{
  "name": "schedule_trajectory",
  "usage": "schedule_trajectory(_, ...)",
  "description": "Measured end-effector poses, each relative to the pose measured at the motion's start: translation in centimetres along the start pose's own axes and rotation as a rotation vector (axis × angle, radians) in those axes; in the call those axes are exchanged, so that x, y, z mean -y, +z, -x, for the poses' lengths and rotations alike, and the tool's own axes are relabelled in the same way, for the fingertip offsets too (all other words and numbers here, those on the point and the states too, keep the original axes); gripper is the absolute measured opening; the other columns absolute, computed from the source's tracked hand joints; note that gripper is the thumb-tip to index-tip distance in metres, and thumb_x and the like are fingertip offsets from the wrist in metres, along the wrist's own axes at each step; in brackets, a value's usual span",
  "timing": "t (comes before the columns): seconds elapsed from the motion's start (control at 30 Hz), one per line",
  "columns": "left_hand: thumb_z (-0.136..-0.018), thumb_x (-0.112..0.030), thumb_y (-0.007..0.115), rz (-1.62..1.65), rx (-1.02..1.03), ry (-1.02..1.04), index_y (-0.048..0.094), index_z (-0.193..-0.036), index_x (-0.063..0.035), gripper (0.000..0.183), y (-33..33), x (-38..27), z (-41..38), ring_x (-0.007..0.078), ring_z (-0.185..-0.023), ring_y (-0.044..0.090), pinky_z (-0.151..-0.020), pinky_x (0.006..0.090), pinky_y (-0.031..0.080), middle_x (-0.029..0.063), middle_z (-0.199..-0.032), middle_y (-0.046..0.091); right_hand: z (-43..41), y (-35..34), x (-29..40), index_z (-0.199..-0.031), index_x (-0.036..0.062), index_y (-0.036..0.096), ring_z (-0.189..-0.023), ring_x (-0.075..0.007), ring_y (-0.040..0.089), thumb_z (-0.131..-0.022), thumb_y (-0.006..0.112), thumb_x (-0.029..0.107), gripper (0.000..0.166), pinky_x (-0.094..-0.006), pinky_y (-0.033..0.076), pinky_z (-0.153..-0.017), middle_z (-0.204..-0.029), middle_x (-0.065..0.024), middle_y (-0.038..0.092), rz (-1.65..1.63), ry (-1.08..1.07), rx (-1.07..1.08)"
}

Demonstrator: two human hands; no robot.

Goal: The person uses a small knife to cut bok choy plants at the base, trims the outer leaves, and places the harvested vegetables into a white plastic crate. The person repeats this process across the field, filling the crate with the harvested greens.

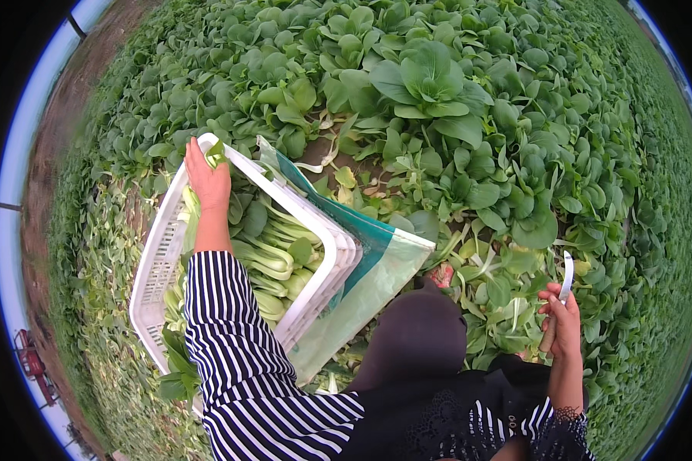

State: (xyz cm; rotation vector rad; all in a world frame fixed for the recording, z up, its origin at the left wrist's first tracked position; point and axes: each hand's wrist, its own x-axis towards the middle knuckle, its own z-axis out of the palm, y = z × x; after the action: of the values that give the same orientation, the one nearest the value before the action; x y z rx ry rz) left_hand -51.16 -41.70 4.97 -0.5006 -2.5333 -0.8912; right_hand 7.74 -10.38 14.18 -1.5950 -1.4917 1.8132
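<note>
My left hand (206, 178) is at the far corner of a white plastic crate (323, 230), with a bit of green leaf and pale stalk showing beside the thumb; the hand's underside is hidden. Inside the crate lie many heads of bok choy (271, 259) with pale stalks, partly covered by my striped sleeve. Off to the right, my right hand (562, 322) is closed around the handle of a small curved knife (566, 276), its blade pointing up and away from me.
A green mesh sheet (369, 271) lies along the crate's right side. Growing bok choy (427, 86) fills the ground ahead and to the right. Loose leaves and stalks (496, 271) lie near my knee (421, 328). Trampled leaf litter (115, 276) covers the ground left of the crate.
</note>
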Motion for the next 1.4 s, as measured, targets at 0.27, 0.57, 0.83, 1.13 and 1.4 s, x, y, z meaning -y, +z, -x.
schedule_trajectory(0.27, -0.079, -0.010, 0.051, -0.458, 0.355, 0.040, 0.038, -0.139, -0.0023, 0.062, -1.8, -1.3, 4.3, 0.0336, -0.137, 0.027, -0.111, 0.0487, 0.022, 0.0139, -0.149, 0.032, 0.6, 1.1, -0.6, -0.118, 0.0056, 0.054, -0.071, -0.0089, 0.058, -0.092, 0.054, 0.011, 0.027, -0.0177, 0.043, -0.047, -0.103, -0.0079, 0.064, -0.016, -0.016, 0.024)
schedule_trajectory(0.57, -0.090, -0.030, 0.047, -0.643, 0.560, 0.102, 0.026, -0.145, -0.0016, 0.065, 4.2, -0.2, 6.7, 0.0396, -0.141, 0.012, -0.115, 0.0424, 0.011, 0.0173, -0.154, 0.016, 0.9, 2.2, 1.3, -0.118, 0.0048, 0.054, -0.074, -0.0082, 0.058, -0.091, 0.055, 0.012, 0.028, -0.0181, 0.045, -0.049, -0.102, -0.0064, 0.064, -0.016, -0.008, 0.019)
schedule_trajectory(0.83, -0.088, -0.012, 0.049, -0.172, 0.337, 0.117, 0.033, -0.141, 0.0022, 0.057, -1.9, -1.2, 4.6, 0.0358, -0.137, 0.026, -0.113, 0.0425, 0.019, 0.0224, -0.146, 0.032, -0.8, -1.5, -0.5, -0.116, 0.0095, 0.056, -0.072, -0.0056, 0.056, -0.091, 0.055, 0.016, 0.025, -0.0188, 0.043, -0.051, -0.095, -0.0009, 0.061, -0.022, -0.041, 0.067)
schedule_trajectory(1.13, -0.083, 0.001, 0.051, -0.329, 0.462, 0.801, 0.058, -0.119, -0.0048, 0.037, -7.9, -19.9, 20.8, 0.0378, -0.120, 0.048, -0.097, 0.0455, 0.038, 0.0163, -0.129, 0.052, -15.6, -8.1, -5.6, -0.106, 0.0082, 0.056, -0.072, -0.0257, 0.056, -0.075, 0.056, 0.013, 0.031, -0.0357, 0.045, -0.069, -0.078, -0.0109, 0.056, 0.668, -0.188, -0.146)
schedule_trajectory(1.4, -0.086, -0.013, 0.053, -0.351, 1.115, 0.642, 0.066, -0.102, -0.0093, 0.021, -2.3, -20.5, 31.2, 0.0356, -0.107, 0.056, -0.090, 0.0435, 0.045, 0.0137, -0.115, 0.060, -28.2, -15.6, -16.0, -0.101, 0.0112, 0.058, -0.058, -0.0141, 0.052, -0.079, 0.057, 0.011, 0.022, -0.0310, 0.044, -0.056, -0.070, -0.0037, 0.056, 0.369, 0.180, -0.283)
